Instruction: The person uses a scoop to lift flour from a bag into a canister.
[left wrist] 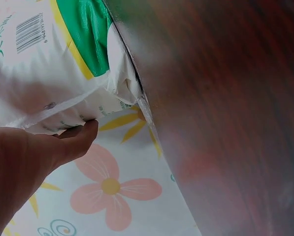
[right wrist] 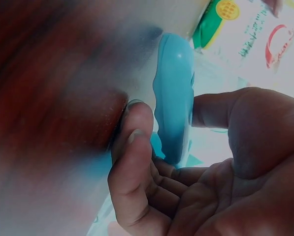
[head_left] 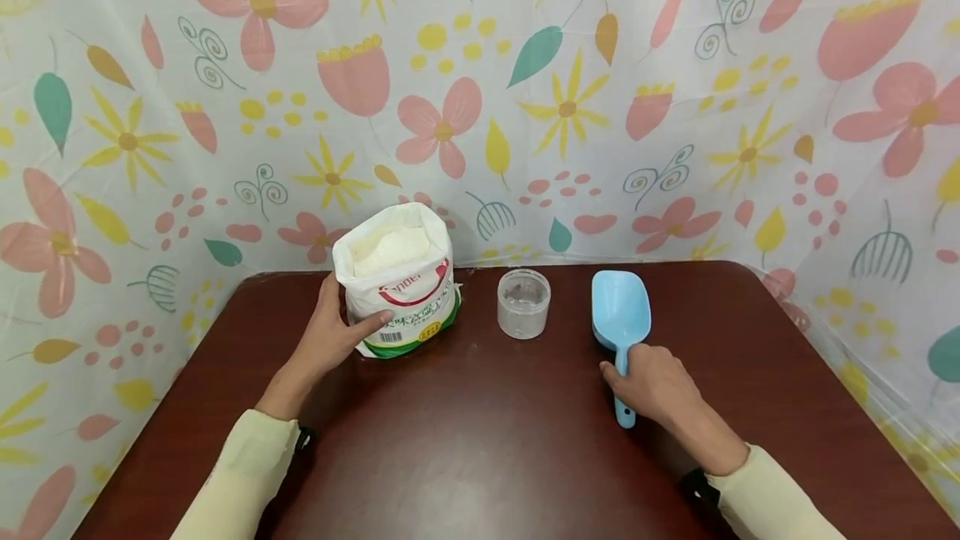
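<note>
A white bag of flour-like powder (head_left: 408,294) with red and green print stands upright at the table's back left, its top rolled down. My left hand (head_left: 330,336) holds its left side, thumb across the front and fingers along the side and rear. On the right lies a light blue scoop (head_left: 621,307), bowl facing up and pointing away from me. Thumb and fingers of my right hand (head_left: 660,382) close around its handle (right wrist: 174,98) from both sides. Between bag and scoop stands a clear round plastic cup (head_left: 523,319) with an open top; neither hand touches it.
Everything stands on a glossy dark red-brown table (head_left: 465,440). Its back edge runs close behind the bag, cup and scoop. A white curtain (head_left: 465,48) printed with flowers and leaves hangs behind the table and along both sides.
</note>
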### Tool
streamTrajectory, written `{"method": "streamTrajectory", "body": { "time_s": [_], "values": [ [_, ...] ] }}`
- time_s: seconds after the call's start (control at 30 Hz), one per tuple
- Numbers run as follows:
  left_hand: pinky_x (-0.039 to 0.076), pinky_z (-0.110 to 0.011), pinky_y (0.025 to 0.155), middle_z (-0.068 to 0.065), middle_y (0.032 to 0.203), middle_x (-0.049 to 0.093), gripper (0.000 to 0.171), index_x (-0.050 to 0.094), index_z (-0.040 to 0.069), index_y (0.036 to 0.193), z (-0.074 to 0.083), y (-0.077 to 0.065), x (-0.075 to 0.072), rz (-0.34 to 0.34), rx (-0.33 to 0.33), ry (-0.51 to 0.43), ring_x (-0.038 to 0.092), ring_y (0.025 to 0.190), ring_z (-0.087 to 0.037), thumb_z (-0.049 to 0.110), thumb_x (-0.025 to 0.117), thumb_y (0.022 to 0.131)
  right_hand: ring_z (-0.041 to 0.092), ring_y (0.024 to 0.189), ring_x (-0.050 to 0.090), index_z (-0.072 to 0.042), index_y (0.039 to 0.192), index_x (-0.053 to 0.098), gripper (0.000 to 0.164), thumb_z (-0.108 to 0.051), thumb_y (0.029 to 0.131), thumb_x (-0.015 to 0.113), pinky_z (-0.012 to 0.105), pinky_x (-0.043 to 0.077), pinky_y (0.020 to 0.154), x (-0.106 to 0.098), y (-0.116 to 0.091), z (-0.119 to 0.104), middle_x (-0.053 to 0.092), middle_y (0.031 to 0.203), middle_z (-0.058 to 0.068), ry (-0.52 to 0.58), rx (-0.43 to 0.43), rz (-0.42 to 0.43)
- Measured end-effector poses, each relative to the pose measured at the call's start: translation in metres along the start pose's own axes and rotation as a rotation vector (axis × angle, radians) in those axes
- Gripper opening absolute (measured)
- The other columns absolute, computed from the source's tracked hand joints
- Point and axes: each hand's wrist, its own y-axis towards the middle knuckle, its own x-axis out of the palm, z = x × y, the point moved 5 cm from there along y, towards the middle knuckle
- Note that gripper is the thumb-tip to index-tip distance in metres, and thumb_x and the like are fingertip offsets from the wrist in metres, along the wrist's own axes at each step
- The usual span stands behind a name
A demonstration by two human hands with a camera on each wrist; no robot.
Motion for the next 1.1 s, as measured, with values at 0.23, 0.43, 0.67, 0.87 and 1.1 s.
{"method": "streamTrajectory", "body": {
  "time_s": [0.23,0.43,0.67,0.87,1.1],
  "values": [
    [0.047,-0.047,0.111,0.005,0.15,0.047,0.098,0.032,0.028,0.163,0.002,-0.001,0.0,-0.007,0.025,0.007,0.053,0.135,-0.019,0.008,0.088,0.087,0.019,0.048,0.05,-0.012,0.059,0.048,0.048,-0.027,0.1,0.068,0.033,0.041,0.047,-0.004,-0.001,0.0,0.047,0.053,0.004,0.008,-0.002,0.01],
    [0.043,-0.052,0.112,0.002,0.155,0.039,0.104,0.023,0.028,0.168,0.0,-0.009,-0.003,0.006,-0.016,0.049,0.044,0.138,-0.017,0.009,0.088,0.088,0.019,0.048,0.051,-0.011,0.059,0.049,0.046,-0.024,0.099,0.067,0.033,0.041,0.047,-0.001,-0.002,0.0,0.048,0.052,0.003,0.024,-0.009,0.017],
    [0.041,-0.036,0.113,-0.005,0.154,0.04,0.099,0.025,0.014,0.167,0.021,-0.011,-0.003,-0.004,-0.009,0.041,0.044,0.138,-0.019,0.006,0.086,0.088,0.018,0.047,0.051,-0.011,0.057,0.048,0.045,-0.022,0.097,0.066,0.033,0.041,0.047,0.0,-0.002,-0.001,0.047,0.051,0.003,0.029,-0.004,0.027],
    [0.041,-0.042,0.116,-0.006,0.154,0.044,0.098,0.027,0.009,0.165,0.032,-0.007,0.0,-0.02,0.027,0.05,0.048,0.138,-0.02,0.006,0.087,0.088,0.019,0.047,0.05,-0.012,0.058,0.044,0.045,-0.02,0.097,0.066,0.034,0.041,0.047,-0.003,-0.001,0.001,0.044,0.051,0.002,0.027,-0.008,0.055],
    [0.039,-0.059,0.116,0.002,0.155,0.043,0.104,0.024,0.02,0.168,0.007,0.0,0.001,-0.004,0.041,0.043,0.047,0.139,-0.018,0.009,0.089,0.087,0.019,0.047,0.05,-0.014,0.058,0.041,0.045,-0.02,0.096,0.064,0.034,0.041,0.047,-0.01,0.002,0.003,0.043,0.051,0.001,0.036,-0.023,0.088]
  ]
}}
